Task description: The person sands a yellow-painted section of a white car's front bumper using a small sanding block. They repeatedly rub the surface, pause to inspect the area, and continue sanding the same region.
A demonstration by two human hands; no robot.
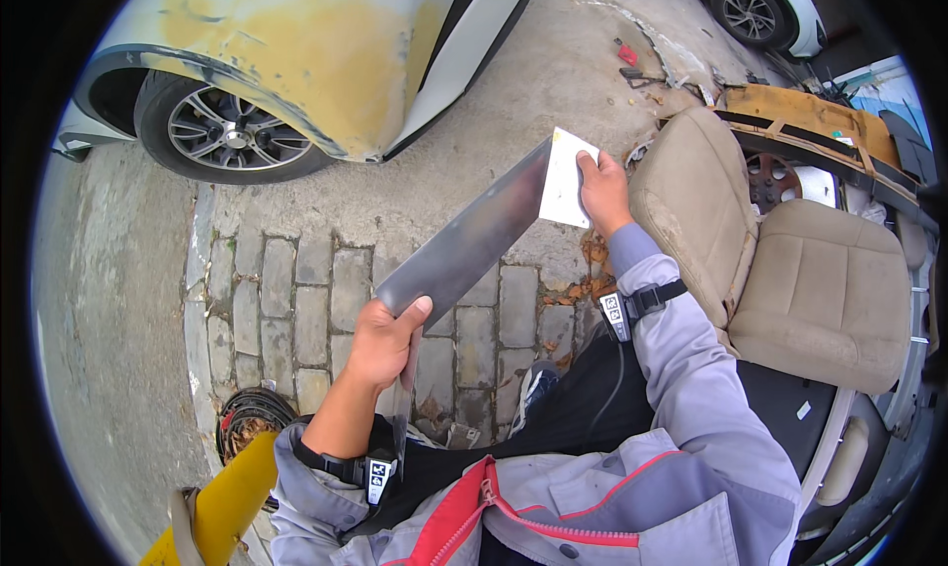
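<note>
Both my hands hold a bent metal sheet (474, 232), dark grey along its long middle face, across the centre of the view. My left hand (385, 340) grips its lower left end, thumb on top, where another narrow part of the sheet hangs down beside the wrist. My right hand (603, 188) pinches the upper right end, a bright white flap angled against the grey face, with the thumb on its surface. Up and to the left stands a car, its body panel (333, 55) covered with yellowish filler above a wheel (235, 138); the sheet is apart from it.
Beige car seats (822, 292) and scrapped car parts crowd the right side. A yellow post (215, 499) and a coiled black hose or cable (255, 414) are at the lower left. Brick paving (311, 321) lies underfoot; another car's wheel (748, 12) shows at the top right.
</note>
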